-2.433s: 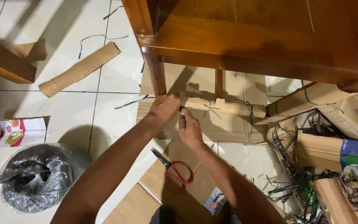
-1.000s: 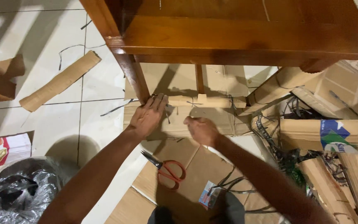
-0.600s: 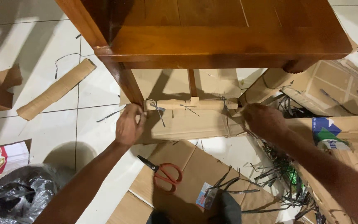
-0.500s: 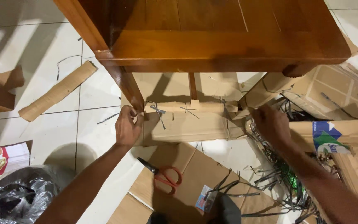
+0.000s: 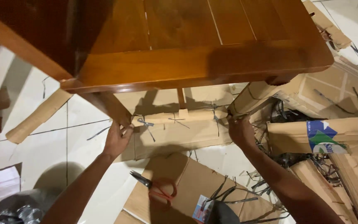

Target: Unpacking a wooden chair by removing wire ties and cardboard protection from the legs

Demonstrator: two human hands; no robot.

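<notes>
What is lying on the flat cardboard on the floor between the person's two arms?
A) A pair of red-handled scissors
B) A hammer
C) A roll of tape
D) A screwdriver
A: a pair of red-handled scissors lies on the flat cardboard between the arms, untouched, while the left hand and right hand are up at the cardboard-wrapped rail of the wooden table.

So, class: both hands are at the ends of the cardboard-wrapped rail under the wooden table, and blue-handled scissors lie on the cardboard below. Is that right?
Not quite: the scissors have red handles, not blue, as the head view shows. The rest holds: left hand and right hand are at the rail's ends under the table.
</notes>
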